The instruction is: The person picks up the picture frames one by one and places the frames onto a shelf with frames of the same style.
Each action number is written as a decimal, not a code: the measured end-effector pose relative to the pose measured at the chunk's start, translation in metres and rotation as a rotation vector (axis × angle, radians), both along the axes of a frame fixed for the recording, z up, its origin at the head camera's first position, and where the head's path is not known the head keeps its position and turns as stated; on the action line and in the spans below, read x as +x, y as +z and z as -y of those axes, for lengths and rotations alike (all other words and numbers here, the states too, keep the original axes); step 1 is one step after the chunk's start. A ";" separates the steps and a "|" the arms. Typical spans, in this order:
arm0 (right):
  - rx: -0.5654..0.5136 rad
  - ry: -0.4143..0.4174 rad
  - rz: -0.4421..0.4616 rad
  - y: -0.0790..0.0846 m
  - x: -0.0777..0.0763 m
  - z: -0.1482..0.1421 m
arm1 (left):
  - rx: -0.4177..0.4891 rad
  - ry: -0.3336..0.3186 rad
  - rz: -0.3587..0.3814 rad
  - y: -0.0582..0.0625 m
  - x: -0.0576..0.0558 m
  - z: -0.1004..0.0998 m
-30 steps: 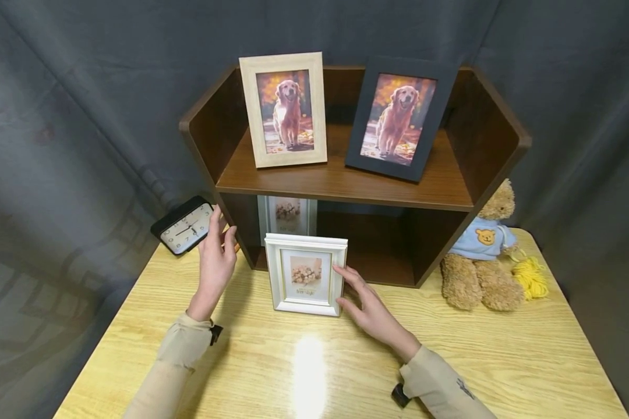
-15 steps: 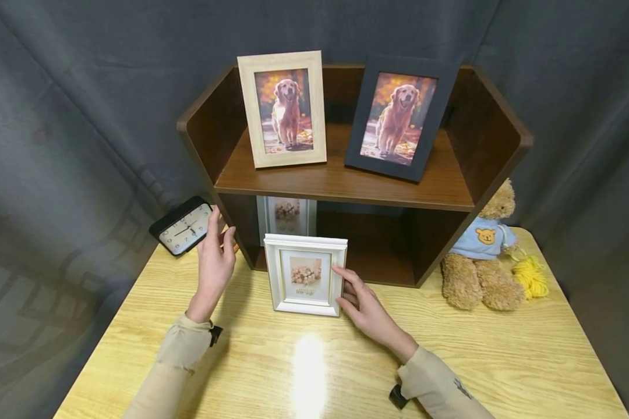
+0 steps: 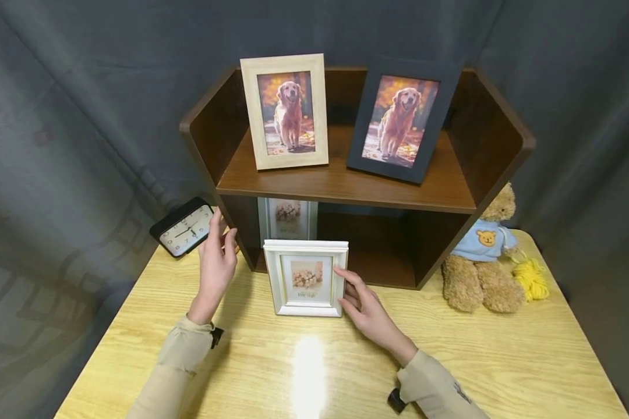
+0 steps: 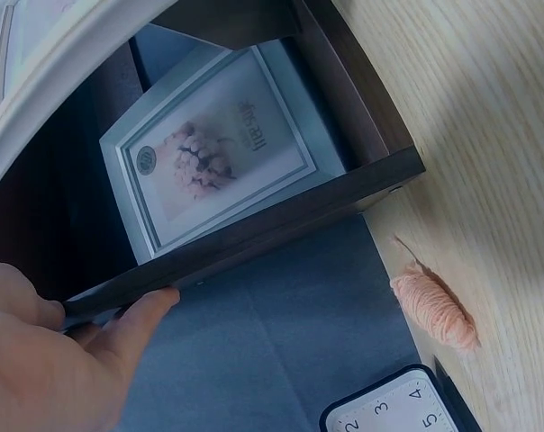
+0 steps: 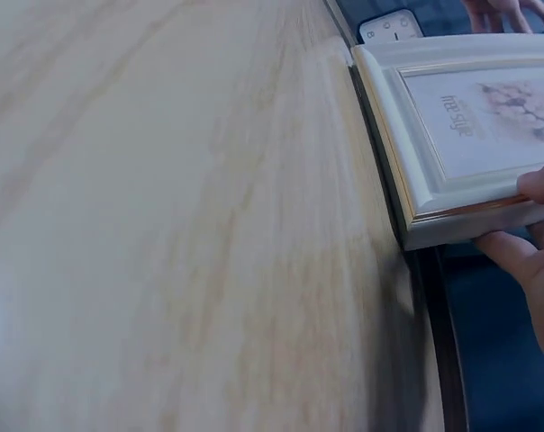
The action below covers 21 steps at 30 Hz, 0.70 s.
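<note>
A white photo frame (image 3: 306, 279) with a flower print stands in front of the lower opening of a dark brown shelf (image 3: 346, 192). My right hand (image 3: 374, 317) holds it by the right side, one fingertip on its front and others against its edge, as the right wrist view shows. Whether its base touches the table cannot be told. My left hand (image 3: 217, 265) touches the front edge and outer side of the shelf's left panel with fairly straight fingers. Inside the lower compartment, at the left, leans a grey-blue photo frame (image 4: 213, 148).
On the top shelf stand a cream frame (image 3: 264, 160) and a black frame (image 3: 430, 128) with dog pictures. A clock (image 3: 186, 230) lies tilted at the left, near peach yarn (image 4: 434, 310). A teddy bear (image 3: 482, 250) and yellow yarn (image 3: 530, 278) sit at the right.
The white frame's top has tipped back slightly toward the shelf. My right hand's fingers have drawn a little closer together on its side. My left hand stays at the shelf panel.
</note>
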State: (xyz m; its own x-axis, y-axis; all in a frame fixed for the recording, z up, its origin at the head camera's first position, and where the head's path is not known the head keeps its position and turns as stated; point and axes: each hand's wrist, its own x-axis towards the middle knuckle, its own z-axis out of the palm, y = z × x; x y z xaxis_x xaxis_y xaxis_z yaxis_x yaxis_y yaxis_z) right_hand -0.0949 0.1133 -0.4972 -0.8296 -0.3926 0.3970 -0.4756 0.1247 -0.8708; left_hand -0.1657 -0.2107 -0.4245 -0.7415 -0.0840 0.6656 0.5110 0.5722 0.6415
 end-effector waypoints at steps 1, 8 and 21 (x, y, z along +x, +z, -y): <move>-0.002 0.004 0.001 0.000 0.001 0.000 | 0.004 -0.002 -0.003 0.000 0.000 0.000; -0.003 0.025 -0.003 0.003 0.003 -0.001 | 0.021 -0.021 -0.012 0.000 -0.001 0.000; -0.014 0.044 -0.024 0.013 0.004 -0.004 | 0.010 -0.006 -0.010 -0.001 -0.001 0.000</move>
